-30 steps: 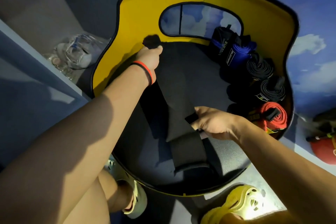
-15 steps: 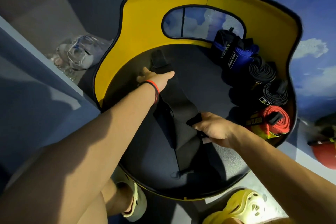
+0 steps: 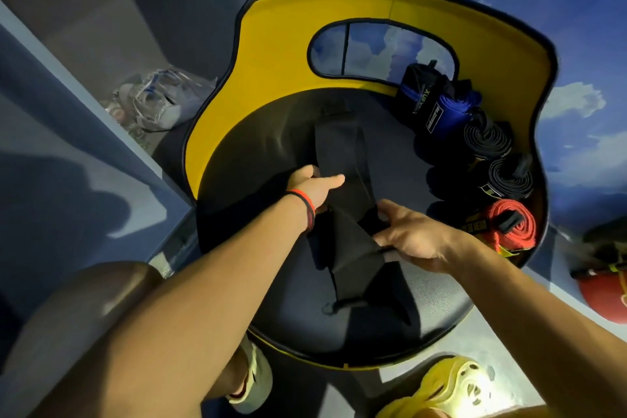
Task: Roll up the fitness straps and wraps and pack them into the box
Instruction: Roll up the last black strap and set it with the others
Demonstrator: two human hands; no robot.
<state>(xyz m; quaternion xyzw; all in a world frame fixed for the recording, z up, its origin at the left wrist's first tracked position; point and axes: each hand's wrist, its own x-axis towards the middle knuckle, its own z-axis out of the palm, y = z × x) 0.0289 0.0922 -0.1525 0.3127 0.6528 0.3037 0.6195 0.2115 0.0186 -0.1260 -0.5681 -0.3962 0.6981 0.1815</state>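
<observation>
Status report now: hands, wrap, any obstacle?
Left hand presses black wrap, fingers straight. Right hand pinches wrap, not yet rolled. Rolled straps apart at right edge.

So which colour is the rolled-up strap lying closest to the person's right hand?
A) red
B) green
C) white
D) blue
A: the red rolled strap sits just beyond the right hand, which pinches the black wrap.
</observation>
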